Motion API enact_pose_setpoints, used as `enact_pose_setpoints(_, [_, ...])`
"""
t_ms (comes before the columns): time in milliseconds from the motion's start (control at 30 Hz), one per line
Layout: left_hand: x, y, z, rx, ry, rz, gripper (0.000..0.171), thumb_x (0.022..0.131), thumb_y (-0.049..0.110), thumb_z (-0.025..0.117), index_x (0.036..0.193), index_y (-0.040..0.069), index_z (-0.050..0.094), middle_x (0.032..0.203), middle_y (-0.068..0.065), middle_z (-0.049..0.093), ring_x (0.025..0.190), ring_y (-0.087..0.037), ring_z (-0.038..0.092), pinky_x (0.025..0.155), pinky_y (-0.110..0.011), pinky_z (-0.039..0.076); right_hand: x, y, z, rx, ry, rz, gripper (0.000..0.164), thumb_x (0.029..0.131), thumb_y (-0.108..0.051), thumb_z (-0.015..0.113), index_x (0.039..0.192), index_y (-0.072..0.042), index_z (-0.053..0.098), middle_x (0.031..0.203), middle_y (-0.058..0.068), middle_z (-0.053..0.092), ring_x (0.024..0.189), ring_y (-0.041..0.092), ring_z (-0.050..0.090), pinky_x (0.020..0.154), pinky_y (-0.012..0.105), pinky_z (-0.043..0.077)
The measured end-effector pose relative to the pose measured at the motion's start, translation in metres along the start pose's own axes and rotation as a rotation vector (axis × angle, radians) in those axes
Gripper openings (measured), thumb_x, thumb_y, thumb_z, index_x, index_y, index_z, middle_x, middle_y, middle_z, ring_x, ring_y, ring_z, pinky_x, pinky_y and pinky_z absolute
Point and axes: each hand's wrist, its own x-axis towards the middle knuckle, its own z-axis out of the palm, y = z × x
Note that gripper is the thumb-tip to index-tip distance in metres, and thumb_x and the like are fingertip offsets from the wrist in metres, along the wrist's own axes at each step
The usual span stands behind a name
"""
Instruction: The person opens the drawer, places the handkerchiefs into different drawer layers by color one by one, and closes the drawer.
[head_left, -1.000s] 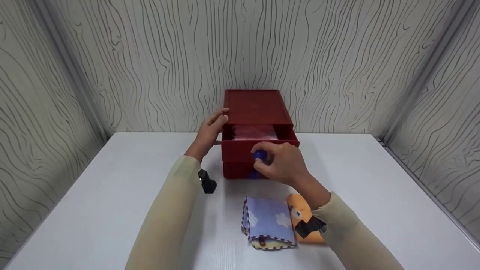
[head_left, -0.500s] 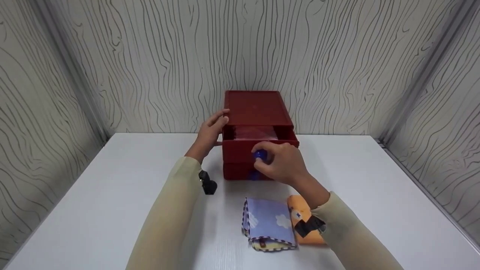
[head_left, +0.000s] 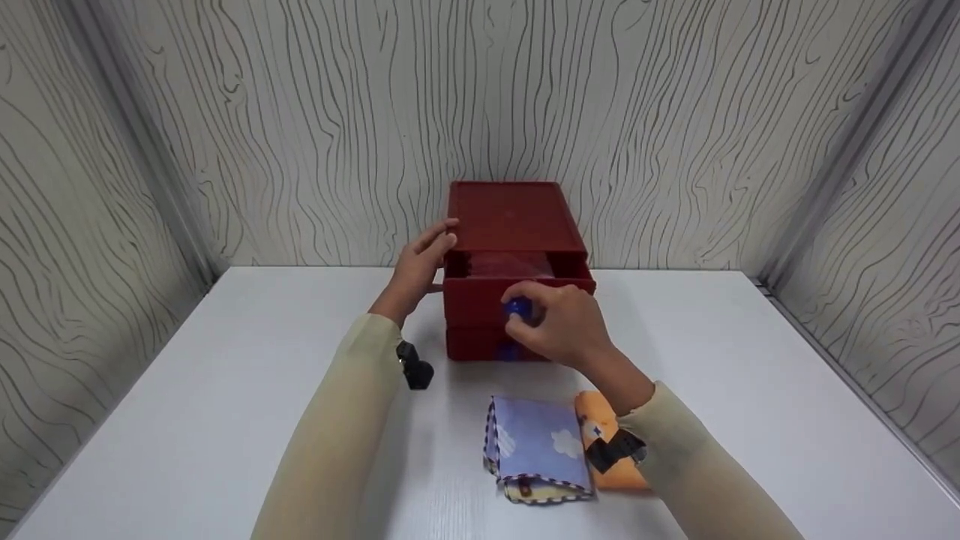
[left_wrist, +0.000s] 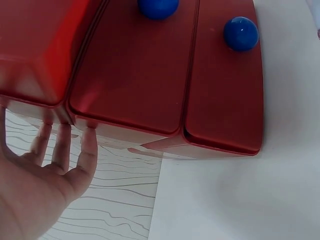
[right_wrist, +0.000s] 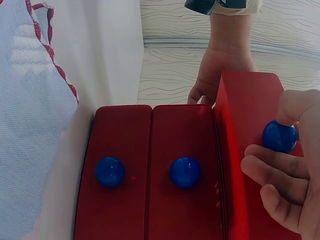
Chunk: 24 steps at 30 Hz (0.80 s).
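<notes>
A red drawer cabinet (head_left: pixel 514 214) with blue round knobs stands at the back of the table. Its top drawer (head_left: pixel 472 304) is pulled partway out, and a folded pale pink cloth (head_left: pixel 514 264) shows inside. My right hand (head_left: pixel 566 322) pinches that drawer's blue knob (right_wrist: pixel 279 137) between thumb and fingers. On the cabinet's left side rests my left hand (head_left: pixel 415 270). In the left wrist view its fingers (left_wrist: pixel 61 147) reach out nearly straight against the side wall. The two lower drawers (right_wrist: pixel 122 212) are closed, their knobs untouched.
In front of the cabinet lies a folded light-blue cloth (head_left: pixel 536 439) with a checked edge. An orange folded cloth (head_left: pixel 622 476) sits beside it, partly behind my right wrist. Wood-patterned panels (head_left: pixel 337 112) enclose the white table (head_left: pixel 247 360) at the back and sides.
The top drawer has slid slightly inward, narrowing its opening, and my right hand has moved with the knob. My left hand keeps its place on the cabinet's side.
</notes>
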Motion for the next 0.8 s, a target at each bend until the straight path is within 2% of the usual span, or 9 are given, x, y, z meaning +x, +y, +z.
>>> enact_pose_setpoints(267, [0.014, -0.017, -0.003, 0.045, 0.033, 0.023, 0.042, 0.098, 0.046, 0.050, 0.139, 0.036, 0.048, 0.146, -0.003, 0.044, 0.127, -0.029, 0.051, 0.092, -0.053, 0.050, 0.003, 0.001, 0.003, -0.009, 0.021, -0.011, 0.014, 0.080, -0.021, 0.069, 0.094, -0.020, 0.072, 0.057, -0.007, 0.050, 0.052, 0.006, 0.041, 0.046, 0.022, 0.037])
enact_pose_setpoints(533, [0.013, -0.017, -0.003, 0.054, 0.041, 0.021, 0.041, 0.097, 0.046, 0.050, 0.137, 0.038, 0.049, 0.143, -0.002, 0.047, 0.126, -0.028, 0.050, 0.095, -0.055, 0.048, 0.004, 0.003, 0.005, -0.007, 0.030, 0.012, 0.016, 0.081, -0.022, 0.069, 0.097, -0.021, 0.072, 0.056, -0.007, 0.048, 0.051, 0.006, 0.041, 0.046, 0.021, 0.038])
enact_pose_setpoints(800, [0.012, -0.017, -0.002, 0.050, 0.041, 0.025, 0.043, 0.097, 0.046, 0.051, 0.139, 0.036, 0.048, 0.145, -0.004, 0.045, 0.128, -0.030, 0.049, 0.094, -0.057, 0.047, 0.006, 0.004, 0.007, -0.001, 0.055, 0.006, 0.018, 0.081, -0.022, 0.070, 0.098, -0.020, 0.072, 0.057, -0.006, 0.051, 0.052, 0.007, 0.042, 0.048, 0.021, 0.040])
